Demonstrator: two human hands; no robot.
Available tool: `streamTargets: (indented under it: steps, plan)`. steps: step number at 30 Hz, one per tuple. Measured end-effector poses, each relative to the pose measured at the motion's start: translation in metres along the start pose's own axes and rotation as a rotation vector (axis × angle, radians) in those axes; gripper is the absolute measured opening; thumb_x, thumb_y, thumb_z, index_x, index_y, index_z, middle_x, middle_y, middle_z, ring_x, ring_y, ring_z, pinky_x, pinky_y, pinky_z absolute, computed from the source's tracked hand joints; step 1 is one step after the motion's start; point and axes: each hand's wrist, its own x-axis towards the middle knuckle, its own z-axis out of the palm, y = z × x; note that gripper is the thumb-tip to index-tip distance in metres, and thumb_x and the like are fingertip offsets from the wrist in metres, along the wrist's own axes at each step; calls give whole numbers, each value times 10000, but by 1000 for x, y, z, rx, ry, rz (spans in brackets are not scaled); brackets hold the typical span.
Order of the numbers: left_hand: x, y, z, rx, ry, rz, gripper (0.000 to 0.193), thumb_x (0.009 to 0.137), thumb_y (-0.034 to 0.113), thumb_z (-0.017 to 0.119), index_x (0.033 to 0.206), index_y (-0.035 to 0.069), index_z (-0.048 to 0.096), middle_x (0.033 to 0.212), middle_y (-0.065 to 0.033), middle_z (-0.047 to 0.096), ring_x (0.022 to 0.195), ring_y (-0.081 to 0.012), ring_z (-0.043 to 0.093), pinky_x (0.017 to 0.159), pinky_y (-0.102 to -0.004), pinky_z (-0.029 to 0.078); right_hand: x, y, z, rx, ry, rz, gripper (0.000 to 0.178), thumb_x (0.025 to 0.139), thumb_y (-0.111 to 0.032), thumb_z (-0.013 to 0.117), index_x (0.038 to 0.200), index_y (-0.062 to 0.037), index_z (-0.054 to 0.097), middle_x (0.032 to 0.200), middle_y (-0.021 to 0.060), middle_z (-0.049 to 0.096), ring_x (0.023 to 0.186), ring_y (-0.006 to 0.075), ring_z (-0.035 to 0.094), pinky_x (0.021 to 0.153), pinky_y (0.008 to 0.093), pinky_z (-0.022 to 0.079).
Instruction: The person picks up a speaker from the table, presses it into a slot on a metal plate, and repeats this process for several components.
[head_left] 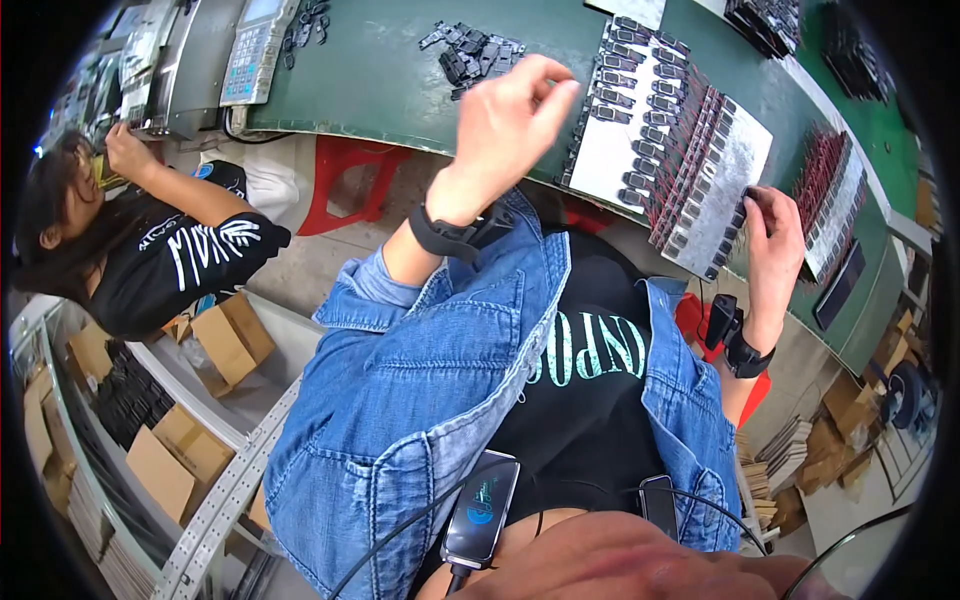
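My left hand (508, 125) is raised over the near side of the green table with fingers curled and thumb drawn in. Whatever it may hold is too small or hidden. Just beyond it lies a loose pile of small black plastic parts (470, 52). My right hand (775, 235) pinches a small black part (750, 194) at the right edge of a grey-white board (738, 150). Rows of small black pieces with thin dark red wires run along that board. Left of it, a white board (600, 150) carries more rows of black parts.
Another wired board (838, 215) and a dark flat phone-like device (840, 285) lie at the table's right. A keypad device (255, 50) stands at the left. A co-worker (170, 230) sits there, by cardboard boxes (232, 340). Red stools (350, 180) stand under the green table (370, 70).
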Motion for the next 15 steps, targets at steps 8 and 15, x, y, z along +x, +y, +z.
streamTargets:
  steps: [8, 15]
  plan:
    - [9, -29, -25, 563, 245, 184, 131, 838, 206, 723, 899, 96, 686, 862, -75, 660, 815, -289, 665, 677, -399, 538, 11, -6, -4, -40, -122, 99, 174, 928, -65, 627, 1087, -1, 604, 932, 111, 641, 841, 149, 628, 768, 276, 499]
    - [9, -33, -22, 562, 231, 216, 128, 838, 207, 723, 918, 110, 699, 847, -71, 658, 807, -298, 659, 675, -405, 535, 10, -14, -6, 245, 122, 149, 148, 946, -76, 625, 1074, -2, 621, 972, 54, 667, 870, 111, 616, 778, 245, 480]
